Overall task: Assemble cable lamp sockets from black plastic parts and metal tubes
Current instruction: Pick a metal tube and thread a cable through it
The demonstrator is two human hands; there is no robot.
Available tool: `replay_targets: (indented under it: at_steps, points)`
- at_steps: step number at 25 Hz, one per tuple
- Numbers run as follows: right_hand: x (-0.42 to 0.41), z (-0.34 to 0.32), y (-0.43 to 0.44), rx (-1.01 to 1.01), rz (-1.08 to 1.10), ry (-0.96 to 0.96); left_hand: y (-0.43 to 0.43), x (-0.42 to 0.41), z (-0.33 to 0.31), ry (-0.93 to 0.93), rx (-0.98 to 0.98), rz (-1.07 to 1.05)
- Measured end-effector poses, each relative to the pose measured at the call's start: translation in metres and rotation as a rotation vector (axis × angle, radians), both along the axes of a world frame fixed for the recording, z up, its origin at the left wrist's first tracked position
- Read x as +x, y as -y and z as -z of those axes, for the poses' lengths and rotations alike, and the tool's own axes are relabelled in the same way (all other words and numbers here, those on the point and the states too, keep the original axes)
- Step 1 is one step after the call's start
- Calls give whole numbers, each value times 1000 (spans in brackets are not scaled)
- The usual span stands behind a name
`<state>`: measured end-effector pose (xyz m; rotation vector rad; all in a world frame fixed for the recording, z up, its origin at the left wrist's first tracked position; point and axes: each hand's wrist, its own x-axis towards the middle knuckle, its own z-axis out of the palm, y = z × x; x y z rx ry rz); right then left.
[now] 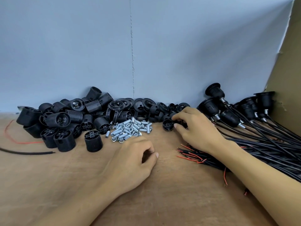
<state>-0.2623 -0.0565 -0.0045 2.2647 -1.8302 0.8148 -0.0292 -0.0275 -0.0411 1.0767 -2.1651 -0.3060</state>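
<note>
At the far left of the bench, a loose red wire [9,134] and a cut black cable [27,152] lie apart from the work. Next comes the heap of threaded socket bodies [65,118], then the flat rings [125,103] by the wall, with the metal tubes [132,128] piled in front.

My left hand [133,162] rests just below the tubes, fingers curled under. I cannot tell whether it holds a tube.

My right hand [195,129] pinches a black cap [180,123] at the cap pile, and its forearm crosses the stripped cable ends [190,154].

Finished sockets [231,115] lie at the right by the cardboard [290,79].

Judgement: parts are sorted by kind so each hand feeds from its own pile.
</note>
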Motion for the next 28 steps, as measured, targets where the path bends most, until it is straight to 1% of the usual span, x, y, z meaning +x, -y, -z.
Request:
replay_targets:
  at_steps: [3,6,7,8,10,11,12,14,18,22,25,28]
  points:
    - [15,2,-4,30,-76,-2,-5,-3,-2,74,-78,1]
    - [43,8,-4,91,-143,11,-8,-5,-6,103,-101,-33]
    - [53,12,-2,117,-155,0,-7,-3,-7,83,-109,-82]
    - [60,15,0,136,-157,-7,-6,-2,-8,16,-87,-174]
    - [68,16,3,156,-130,7,-2,4,-13,-168,43,-378]
    - [69,16,6,164,-113,25,1,7,-13,-226,125,-452]
    - [70,15,8,171,-98,45,3,9,-14,-240,187,-489]
    - [71,15,10,182,-95,84,6,11,-12,-210,219,-476]
    - [79,19,7,174,-175,99,13,18,-8,-181,181,-450]
    - [91,24,0,160,-239,32,21,23,-3,-133,148,-444]
    - [93,24,-3,132,-243,-25,25,25,-2,-120,109,-437]
    - [93,24,-5,88,-246,-16,27,27,0,-130,66,-422]
